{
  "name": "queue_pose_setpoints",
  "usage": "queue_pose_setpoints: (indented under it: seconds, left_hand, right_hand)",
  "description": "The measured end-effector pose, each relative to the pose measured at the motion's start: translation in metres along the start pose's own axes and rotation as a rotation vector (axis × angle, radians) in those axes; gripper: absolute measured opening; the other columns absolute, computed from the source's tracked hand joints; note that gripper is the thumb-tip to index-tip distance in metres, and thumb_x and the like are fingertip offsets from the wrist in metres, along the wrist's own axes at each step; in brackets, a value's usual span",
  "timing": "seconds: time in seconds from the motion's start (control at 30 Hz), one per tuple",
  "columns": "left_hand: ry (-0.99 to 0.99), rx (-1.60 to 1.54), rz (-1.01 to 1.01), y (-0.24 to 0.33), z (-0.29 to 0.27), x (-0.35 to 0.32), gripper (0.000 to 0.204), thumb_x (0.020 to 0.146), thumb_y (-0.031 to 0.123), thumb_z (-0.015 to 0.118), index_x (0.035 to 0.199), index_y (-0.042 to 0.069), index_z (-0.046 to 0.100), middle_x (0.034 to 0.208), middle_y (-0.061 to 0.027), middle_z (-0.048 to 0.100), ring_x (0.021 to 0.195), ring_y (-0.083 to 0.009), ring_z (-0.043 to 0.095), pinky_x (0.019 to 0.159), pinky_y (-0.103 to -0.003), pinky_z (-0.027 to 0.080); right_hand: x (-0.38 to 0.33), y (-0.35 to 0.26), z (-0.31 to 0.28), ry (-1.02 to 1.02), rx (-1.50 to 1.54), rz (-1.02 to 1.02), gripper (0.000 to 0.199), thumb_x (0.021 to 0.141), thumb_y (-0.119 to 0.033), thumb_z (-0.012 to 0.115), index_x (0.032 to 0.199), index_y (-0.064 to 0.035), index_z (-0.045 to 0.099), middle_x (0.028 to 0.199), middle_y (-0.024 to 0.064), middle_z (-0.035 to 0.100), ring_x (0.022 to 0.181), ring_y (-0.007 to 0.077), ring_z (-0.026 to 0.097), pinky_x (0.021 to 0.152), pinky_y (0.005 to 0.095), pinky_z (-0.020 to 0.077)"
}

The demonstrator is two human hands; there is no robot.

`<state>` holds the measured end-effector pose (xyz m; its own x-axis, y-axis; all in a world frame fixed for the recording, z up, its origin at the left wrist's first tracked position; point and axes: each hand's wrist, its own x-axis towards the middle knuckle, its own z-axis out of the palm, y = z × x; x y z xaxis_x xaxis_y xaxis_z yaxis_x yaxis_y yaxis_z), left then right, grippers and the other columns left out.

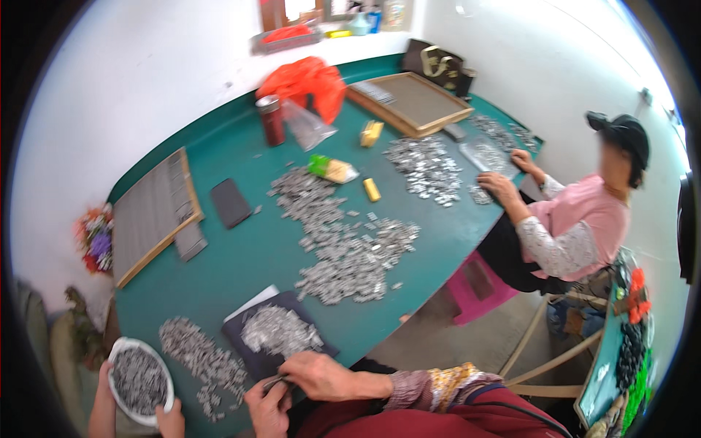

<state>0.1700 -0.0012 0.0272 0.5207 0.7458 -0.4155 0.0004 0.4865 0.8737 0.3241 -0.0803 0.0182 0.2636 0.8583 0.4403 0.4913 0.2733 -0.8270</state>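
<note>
My left hand (267, 410) and my right hand (315, 374) meet at the table's near edge, fingertips pinched together. Between them is a small dark grey piece (272, 383), too small and blurred to name more closely. Just beyond my right hand, a pile of small shiny silver-grey pieces (281, 330) lies on a dark cloth or pad (239, 337). A white sheet (252, 302) sticks out at the pad's far edge. To the left, more grey pieces (201, 358) spread over the green table (248, 255).
At left, another person's hands (171, 419) hold a white bowl (169, 379) of grey pieces. Across the table, a co-worker (577, 226) handles pieces beside a clear tray (489, 158). Large heaps (350, 255), wood-framed boards (157, 212), a dark phone-like slab (231, 203) and a red flask (271, 120) occupy the table.
</note>
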Motion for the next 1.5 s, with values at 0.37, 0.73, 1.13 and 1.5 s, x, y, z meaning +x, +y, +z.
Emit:
queue_pose_setpoints:
  seconds: [0.37,0.73,1.13,1.5]
  left_hand:
    - [-0.163,0.028,-0.048,-0.008,-0.011,-0.004,0.014,0.095,0.012,0.061,0.097,0.0,0.068,0.074,-0.0044,0.064,0.057,-0.0085,0.056,0.048,-0.021,0.04]
    - [-0.175,-0.123,-0.004,-0.01,-0.03,-0.01,0.015,0.097,0.011,0.059,0.102,-0.002,0.062,0.081,-0.0102,0.068,0.063,-0.0151,0.065,0.051,-0.024,0.049]
    - [-0.017,-0.124,0.004,-0.021,-0.075,-0.046,0.013,0.095,0.009,0.061,0.098,-0.003,0.062,0.079,-0.0116,0.066,0.061,-0.0164,0.064,0.05,-0.024,0.048]
    - [0.022,-0.223,-0.013,-0.034,-0.11,-0.063,0.014,0.095,0.009,0.062,0.101,-0.004,0.062,0.079,-0.0119,0.067,0.062,-0.0171,0.065,0.05,-0.025,0.049]
  right_hand:
    - [0.003,-0.019,-0.006,-0.119,-0.013,0.169,0.011,0.081,0.003,0.065,0.092,-0.0002,0.066,0.082,0.017,0.065,0.076,0.0359,0.064,0.068,0.0418,0.0521]
    - [0.029,-0.023,0.001,-0.212,-0.201,-0.087,0.016,0.077,0.004,0.066,0.092,-0.002,0.064,0.078,0.0129,0.061,0.075,0.0332,0.06,0.068,0.0419,0.0477]
    - [0.154,-0.006,0.094,-0.479,-0.378,-0.363,0.077,0.074,-0.041,0.079,0.131,-0.0004,0.046,0.132,0.027,0.043,0.123,0.0455,0.043,0.102,0.0499,0.0376]
    - [0.175,0.041,0.167,-0.489,-0.573,-0.425,0.081,0.079,-0.055,0.07,0.138,-0.0064,0.043,0.14,0.0271,0.039,0.131,0.0439,0.038,0.107,0.0562,0.0297]
